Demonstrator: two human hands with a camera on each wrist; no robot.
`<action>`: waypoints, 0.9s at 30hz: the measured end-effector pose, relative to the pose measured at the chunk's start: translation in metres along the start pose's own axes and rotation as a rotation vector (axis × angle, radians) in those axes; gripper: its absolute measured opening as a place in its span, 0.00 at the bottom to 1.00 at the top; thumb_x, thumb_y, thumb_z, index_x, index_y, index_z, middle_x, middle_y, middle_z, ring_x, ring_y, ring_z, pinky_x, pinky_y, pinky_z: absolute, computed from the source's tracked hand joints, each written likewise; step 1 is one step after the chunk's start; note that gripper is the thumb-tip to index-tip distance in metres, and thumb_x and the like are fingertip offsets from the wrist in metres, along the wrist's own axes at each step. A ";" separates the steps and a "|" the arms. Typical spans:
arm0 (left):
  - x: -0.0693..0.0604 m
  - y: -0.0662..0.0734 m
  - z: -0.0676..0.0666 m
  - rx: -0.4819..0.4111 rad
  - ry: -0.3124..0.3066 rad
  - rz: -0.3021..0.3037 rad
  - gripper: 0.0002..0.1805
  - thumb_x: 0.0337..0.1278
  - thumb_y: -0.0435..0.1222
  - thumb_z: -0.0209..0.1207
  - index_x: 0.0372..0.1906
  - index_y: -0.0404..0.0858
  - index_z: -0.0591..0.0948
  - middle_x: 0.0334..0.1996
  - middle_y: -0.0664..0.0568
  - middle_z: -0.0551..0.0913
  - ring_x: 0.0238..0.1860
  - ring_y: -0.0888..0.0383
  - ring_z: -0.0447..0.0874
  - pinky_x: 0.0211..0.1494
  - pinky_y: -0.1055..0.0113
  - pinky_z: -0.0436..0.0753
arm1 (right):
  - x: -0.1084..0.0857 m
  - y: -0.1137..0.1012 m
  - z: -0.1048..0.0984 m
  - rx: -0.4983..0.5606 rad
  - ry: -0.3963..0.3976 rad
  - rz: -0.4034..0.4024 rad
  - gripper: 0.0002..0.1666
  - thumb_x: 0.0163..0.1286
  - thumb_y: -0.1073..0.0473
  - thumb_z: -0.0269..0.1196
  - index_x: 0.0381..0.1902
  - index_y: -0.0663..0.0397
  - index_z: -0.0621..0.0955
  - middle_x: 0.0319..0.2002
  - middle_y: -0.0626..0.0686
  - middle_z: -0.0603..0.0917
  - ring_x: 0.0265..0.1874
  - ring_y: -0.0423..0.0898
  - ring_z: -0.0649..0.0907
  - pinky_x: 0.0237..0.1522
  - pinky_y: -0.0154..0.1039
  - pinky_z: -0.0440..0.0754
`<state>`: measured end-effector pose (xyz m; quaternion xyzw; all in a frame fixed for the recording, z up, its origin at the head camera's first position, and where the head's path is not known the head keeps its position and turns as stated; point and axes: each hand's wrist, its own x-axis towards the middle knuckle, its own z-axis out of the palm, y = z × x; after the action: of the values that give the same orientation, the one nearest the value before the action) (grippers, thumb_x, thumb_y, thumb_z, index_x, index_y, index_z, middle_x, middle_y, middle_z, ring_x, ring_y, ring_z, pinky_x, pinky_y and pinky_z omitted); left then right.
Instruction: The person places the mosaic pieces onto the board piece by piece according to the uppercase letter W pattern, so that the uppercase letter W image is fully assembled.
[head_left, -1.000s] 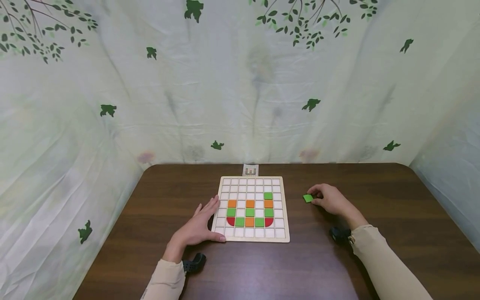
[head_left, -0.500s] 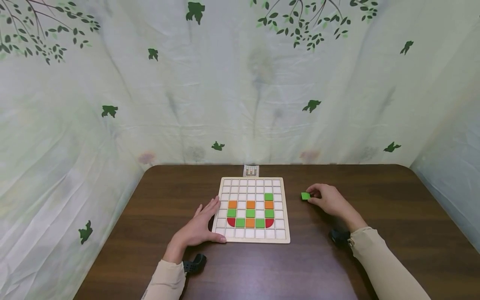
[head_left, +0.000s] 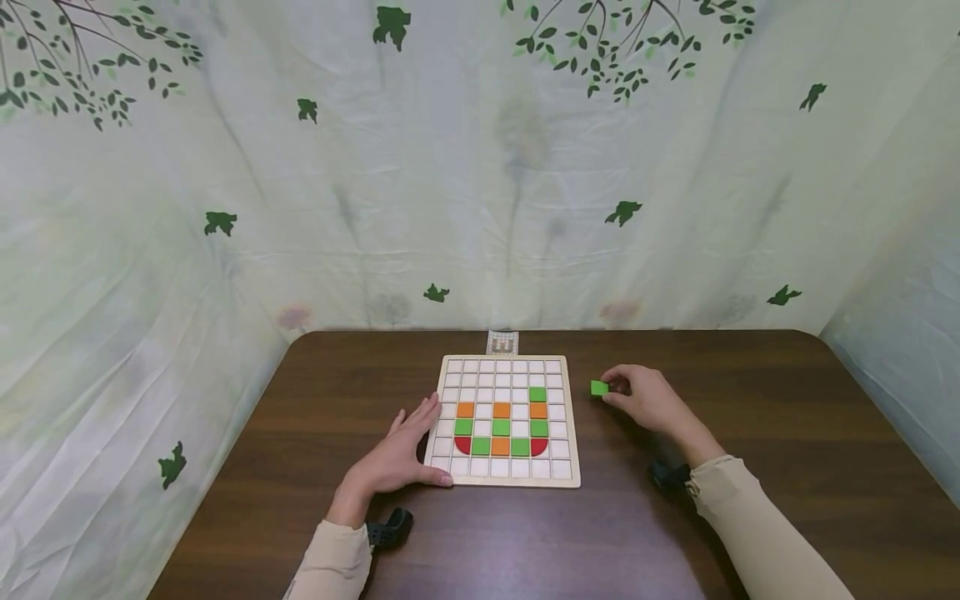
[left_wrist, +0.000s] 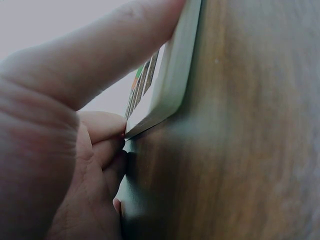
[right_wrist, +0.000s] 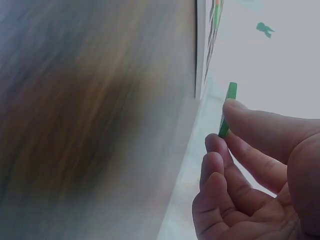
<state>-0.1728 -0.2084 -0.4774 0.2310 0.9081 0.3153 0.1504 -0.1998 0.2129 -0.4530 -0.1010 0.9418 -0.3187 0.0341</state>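
A square pale-rimmed grid board [head_left: 573,417] lies on the table, with several green, orange and red tiles set in its cells. Along its left edge rests my left hand [head_left: 392,457], fingers fairly straight, the thumb touching the near-left corner. In the left wrist view that thumb [left_wrist: 100,50] lies against the board's rim [left_wrist: 175,75]. Right of the board, my right hand [head_left: 647,398] pinches a green square tile [head_left: 598,388] between thumb and fingers. Seen edge-on in the right wrist view, the tile [right_wrist: 231,92] is thin, and the other fingers are curled below it.
A small card with a printed pattern [head_left: 502,342] lies just beyond the board's far edge. The brown wooden table [head_left: 510,542] ends at a light curtain [head_left: 480,167] with leaf prints, which hangs behind and at both sides.
My right hand has moved a little left toward the board, carrying the green tile and turning it slightly. The left hand and the tiles on the board have stayed put.
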 end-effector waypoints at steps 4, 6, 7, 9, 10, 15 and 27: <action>0.000 0.000 0.001 -0.003 -0.001 -0.004 0.68 0.40 0.58 0.76 0.80 0.34 0.51 0.81 0.45 0.45 0.81 0.47 0.39 0.78 0.43 0.36 | 0.002 -0.008 0.003 0.009 -0.006 0.009 0.16 0.68 0.62 0.68 0.52 0.61 0.83 0.41 0.54 0.85 0.39 0.49 0.81 0.41 0.47 0.80; 0.000 0.000 0.001 -0.002 -0.001 -0.005 0.68 0.41 0.58 0.76 0.80 0.33 0.51 0.81 0.45 0.45 0.81 0.47 0.39 0.78 0.43 0.36 | 0.003 -0.012 0.004 0.012 -0.008 0.020 0.16 0.68 0.62 0.68 0.52 0.61 0.83 0.41 0.54 0.84 0.39 0.49 0.80 0.41 0.47 0.80; 0.000 0.000 0.001 -0.001 -0.001 -0.004 0.68 0.41 0.58 0.76 0.80 0.33 0.51 0.81 0.45 0.45 0.81 0.47 0.39 0.78 0.43 0.36 | 0.003 -0.015 0.004 0.013 -0.009 0.027 0.16 0.68 0.62 0.69 0.52 0.61 0.83 0.41 0.54 0.84 0.39 0.49 0.80 0.41 0.46 0.80; 0.000 0.001 0.000 0.000 -0.002 -0.004 0.68 0.41 0.57 0.76 0.80 0.34 0.51 0.81 0.46 0.45 0.81 0.47 0.38 0.78 0.43 0.36 | 0.005 -0.018 0.005 0.016 -0.004 0.030 0.17 0.67 0.61 0.69 0.52 0.61 0.83 0.42 0.54 0.84 0.39 0.49 0.80 0.41 0.46 0.81; -0.001 0.001 0.000 0.000 -0.003 -0.004 0.67 0.41 0.57 0.76 0.80 0.34 0.50 0.81 0.46 0.44 0.81 0.47 0.38 0.78 0.43 0.36 | 0.005 -0.020 0.005 0.018 0.000 0.023 0.16 0.67 0.62 0.69 0.51 0.61 0.83 0.41 0.54 0.84 0.38 0.49 0.80 0.41 0.45 0.80; -0.001 0.003 0.000 0.001 -0.002 -0.006 0.67 0.41 0.57 0.76 0.80 0.33 0.51 0.81 0.45 0.45 0.81 0.47 0.39 0.78 0.43 0.36 | 0.008 -0.030 0.010 0.039 0.007 0.013 0.16 0.66 0.62 0.70 0.51 0.60 0.84 0.41 0.54 0.84 0.39 0.49 0.80 0.40 0.44 0.80; -0.001 0.005 -0.001 -0.012 0.003 0.011 0.67 0.42 0.56 0.76 0.80 0.32 0.50 0.81 0.43 0.45 0.80 0.45 0.39 0.78 0.42 0.36 | 0.016 -0.054 0.022 0.067 -0.011 -0.018 0.17 0.66 0.63 0.70 0.52 0.59 0.84 0.41 0.53 0.84 0.38 0.48 0.79 0.38 0.41 0.80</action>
<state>-0.1703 -0.2058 -0.4734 0.2348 0.9051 0.3218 0.1486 -0.2033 0.1542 -0.4376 -0.1103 0.9295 -0.3497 0.0399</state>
